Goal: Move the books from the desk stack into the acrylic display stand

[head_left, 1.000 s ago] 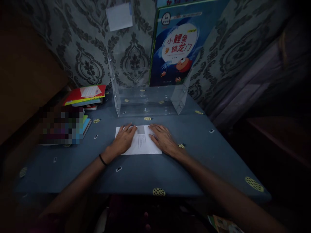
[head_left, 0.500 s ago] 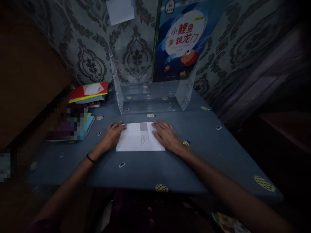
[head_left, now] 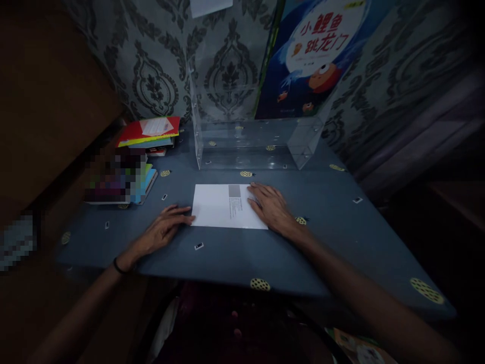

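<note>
A white rectangular paper piece [head_left: 212,206], maybe an envelope or a booklet, lies flat on the blue tablecloth. It bears a grey square and small printed text right of its middle. My right hand [head_left: 268,206] rests flat over its right end, fingers stretched out. At its lower left corner is my left hand [head_left: 162,230], its fingers extended and slightly apart, the tips at or just beside the paper's edge. A dark band circles the left wrist. Neither hand grips anything.
Behind the paper stands a clear acrylic stand [head_left: 250,157] holding a blue picture book [head_left: 291,96] with a fish on its cover. Two stacks of books, one topped by a red book [head_left: 131,132], sit at the left. Patterned wallpaper [head_left: 231,71] backs the table [head_left: 227,263].
My left hand has slid down the paper's left side, off its upper left part to the lower corner. The right hand stays on the paper. The whole view has shifted slightly.
</note>
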`<action>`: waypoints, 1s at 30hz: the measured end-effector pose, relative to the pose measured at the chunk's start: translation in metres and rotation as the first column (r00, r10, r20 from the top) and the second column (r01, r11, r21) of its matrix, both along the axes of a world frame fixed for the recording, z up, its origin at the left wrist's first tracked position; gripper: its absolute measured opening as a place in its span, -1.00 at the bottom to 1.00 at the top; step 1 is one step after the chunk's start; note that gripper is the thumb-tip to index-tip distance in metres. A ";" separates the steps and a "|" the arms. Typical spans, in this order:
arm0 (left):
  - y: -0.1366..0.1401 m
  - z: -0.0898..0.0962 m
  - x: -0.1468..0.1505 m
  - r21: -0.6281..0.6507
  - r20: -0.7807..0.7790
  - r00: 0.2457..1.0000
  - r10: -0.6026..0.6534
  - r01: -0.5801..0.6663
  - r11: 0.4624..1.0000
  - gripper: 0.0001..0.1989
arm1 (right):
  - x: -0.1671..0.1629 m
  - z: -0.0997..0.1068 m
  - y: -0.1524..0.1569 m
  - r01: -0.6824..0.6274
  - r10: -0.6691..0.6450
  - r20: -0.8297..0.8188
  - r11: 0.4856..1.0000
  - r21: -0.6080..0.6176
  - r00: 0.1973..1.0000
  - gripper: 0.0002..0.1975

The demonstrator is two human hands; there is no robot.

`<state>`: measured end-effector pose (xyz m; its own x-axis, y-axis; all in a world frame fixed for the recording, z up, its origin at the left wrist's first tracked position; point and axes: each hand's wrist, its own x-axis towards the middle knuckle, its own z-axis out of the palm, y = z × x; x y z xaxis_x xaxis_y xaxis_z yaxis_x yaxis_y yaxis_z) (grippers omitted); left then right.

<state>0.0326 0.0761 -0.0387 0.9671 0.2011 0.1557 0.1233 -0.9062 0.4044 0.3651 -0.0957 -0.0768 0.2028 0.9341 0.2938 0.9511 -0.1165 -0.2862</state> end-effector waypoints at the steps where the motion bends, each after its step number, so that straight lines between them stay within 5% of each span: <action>1: -0.003 0.001 -0.002 -0.010 0.009 1.000 -0.005 0.005 1.000 -0.64 | 0.000 0.000 0.000 -0.001 0.001 0.004 1.000 -0.004 1.000 -0.55; 7: -0.005 0.004 0.019 0.041 -0.017 1.000 -0.005 0.005 0.999 -0.65 | -0.002 0.001 0.001 0.014 -0.013 0.010 1.000 -0.022 1.000 -0.54; 15: -0.009 -0.009 0.104 0.285 -0.174 0.971 0.166 -0.112 0.952 -0.41 | -0.002 0.003 0.001 0.006 -0.006 -0.003 1.000 -0.003 1.000 -0.58; 19: -0.033 -0.005 0.129 0.226 -0.222 0.973 -0.060 0.112 0.968 -0.43 | -0.002 0.004 0.001 0.009 -0.009 -0.006 1.000 -0.010 1.000 -0.58; 23: -0.044 0.000 0.124 0.122 -0.194 0.938 -0.286 0.312 0.942 -0.51 | 0.000 0.003 0.001 -0.005 0.005 -0.049 1.000 0.005 0.999 -0.59; 30: -0.026 -0.006 0.142 0.131 -0.182 0.976 -0.122 0.147 0.980 -0.48 | 0.014 0.009 0.001 0.008 0.006 -0.339 0.999 0.040 0.941 -0.50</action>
